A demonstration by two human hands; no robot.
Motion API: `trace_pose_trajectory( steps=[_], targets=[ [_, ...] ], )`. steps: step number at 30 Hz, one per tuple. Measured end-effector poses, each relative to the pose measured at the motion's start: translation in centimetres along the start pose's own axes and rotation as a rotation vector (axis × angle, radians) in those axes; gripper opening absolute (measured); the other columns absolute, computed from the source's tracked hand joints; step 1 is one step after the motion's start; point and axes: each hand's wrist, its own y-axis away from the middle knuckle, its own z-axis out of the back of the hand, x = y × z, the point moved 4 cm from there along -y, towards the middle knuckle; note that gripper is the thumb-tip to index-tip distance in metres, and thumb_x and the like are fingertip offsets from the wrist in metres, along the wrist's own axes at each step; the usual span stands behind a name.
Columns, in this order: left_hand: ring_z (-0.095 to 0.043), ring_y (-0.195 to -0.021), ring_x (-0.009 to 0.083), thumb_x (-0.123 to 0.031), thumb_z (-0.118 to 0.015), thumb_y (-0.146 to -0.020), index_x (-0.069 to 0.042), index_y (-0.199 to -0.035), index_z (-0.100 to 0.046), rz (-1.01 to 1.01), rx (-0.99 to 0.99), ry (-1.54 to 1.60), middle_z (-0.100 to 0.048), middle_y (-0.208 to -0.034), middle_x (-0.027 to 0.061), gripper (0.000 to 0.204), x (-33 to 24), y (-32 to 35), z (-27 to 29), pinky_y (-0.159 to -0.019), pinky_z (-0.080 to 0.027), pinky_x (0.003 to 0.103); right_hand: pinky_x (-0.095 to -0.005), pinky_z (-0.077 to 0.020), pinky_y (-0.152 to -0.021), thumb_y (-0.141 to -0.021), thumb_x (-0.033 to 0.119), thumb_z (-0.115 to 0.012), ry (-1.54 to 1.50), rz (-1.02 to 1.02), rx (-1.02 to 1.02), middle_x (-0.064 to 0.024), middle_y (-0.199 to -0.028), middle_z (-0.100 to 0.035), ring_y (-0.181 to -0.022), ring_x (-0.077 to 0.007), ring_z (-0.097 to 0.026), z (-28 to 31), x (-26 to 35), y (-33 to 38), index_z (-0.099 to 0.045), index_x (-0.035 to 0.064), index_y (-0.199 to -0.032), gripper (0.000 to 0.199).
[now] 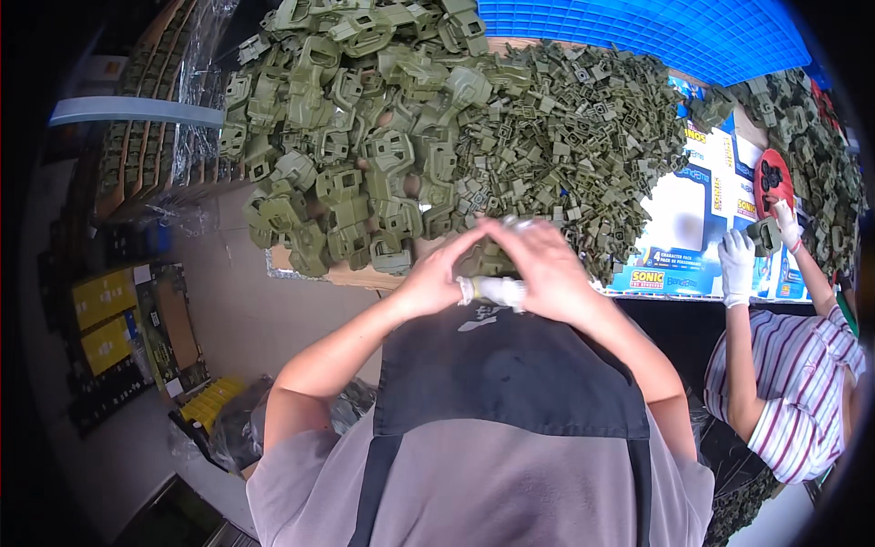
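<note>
My left hand [436,278] and my right hand [554,273] meet at the fingertips in front of my apron, at the near edge of a heap of green plastic parts. White coverings [499,290] show around my thumbs. Both hands have bent fingers, and those of the right are slightly blurred. Between fingers and thumbs a green plastic part [492,262] shows; whether it is held or lies behind cannot be made out. Beyond my left hand lie large green shell parts [392,164]; beyond my right, a pile of small green pieces [556,137].
To the right, a co-worker's white-gloved hands [736,264] are at a dark green part [764,237], beside a red oval piece [771,178]. White and blue printed cardboard [674,219] lies under the pieces. A blue crate [647,32] stands at the back; yellow bins [102,319] are at left.
</note>
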Motion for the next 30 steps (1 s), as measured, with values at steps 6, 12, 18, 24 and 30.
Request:
trace_pose_trajectory(
  steps=[6, 12, 18, 24, 30],
  targets=[
    [-0.049, -0.117, 0.0299, -0.027, -0.073, -0.071, -0.008, -0.134, -0.038, -0.043, -0.066, 0.006, -0.051, -0.124, 0.0187, 0.074, 1.1, 0.1, -1.1, -0.095, -0.040, 0.036, -0.0402, -0.0472, -0.089, -0.082, 0.024, -0.061, -0.283, 0.077, 0.145, -0.0215, -0.113, -0.057, -0.102, -0.0361, -0.057, -1.2, -2.5, -0.5, -0.038, 0.0094, -0.133, 0.059],
    [-0.052, -0.112, 0.0307, -0.027, -0.069, -0.076, -0.011, -0.133, -0.039, -0.016, -0.051, -0.146, -0.054, -0.118, 0.0183, 0.067, -0.4, 0.3, -1.3, -0.093, -0.042, 0.037, -0.0388, -0.0426, -0.095, -0.077, 0.020, -0.067, -0.367, 0.068, 0.345, -0.0151, -0.129, -0.048, -0.115, -0.0300, -0.050, -1.6, -4.6, -0.7, -0.035, 0.0160, -0.136, 0.067],
    [-0.021, -0.135, 0.0294, -0.027, -0.071, -0.073, -0.010, -0.143, -0.017, -0.319, -0.252, 0.190, -0.022, -0.145, 0.0168, 0.090, -3.2, -1.8, 2.4, -0.109, -0.019, 0.043, -0.0355, -0.0385, -0.098, -0.077, 0.017, -0.067, -0.570, 0.020, -0.167, -0.0111, -0.136, -0.042, -0.121, -0.0257, -0.046, 2.5, -4.9, -0.9, -0.034, 0.0109, -0.137, 0.070],
    [-0.032, -0.130, 0.0255, -0.024, -0.059, -0.081, -0.002, -0.143, -0.009, -0.189, -0.223, 0.787, -0.029, -0.143, 0.0166, 0.082, -4.5, -3.8, -1.0, -0.102, -0.031, 0.033, -0.0428, -0.0195, -0.108, -0.075, 0.029, -0.068, -0.399, 0.065, -0.445, -0.0164, -0.144, -0.025, -0.135, -0.0297, -0.019, 5.3, -3.1, 0.4, -0.032, 0.0057, -0.136, 0.075],
    [-0.052, -0.108, 0.0297, -0.019, -0.064, -0.078, -0.003, -0.125, -0.051, -0.187, 0.015, 0.051, -0.054, -0.121, 0.0174, 0.052, -3.5, -1.4, -1.6, -0.093, -0.038, 0.036, -0.0434, -0.0457, -0.078, -0.068, 0.004, -0.058, -0.344, 0.119, -0.068, -0.0179, -0.101, -0.053, -0.090, -0.0355, -0.055, 4.9, -2.4, 4.1, -0.036, 0.0168, -0.136, 0.073]
  ],
)
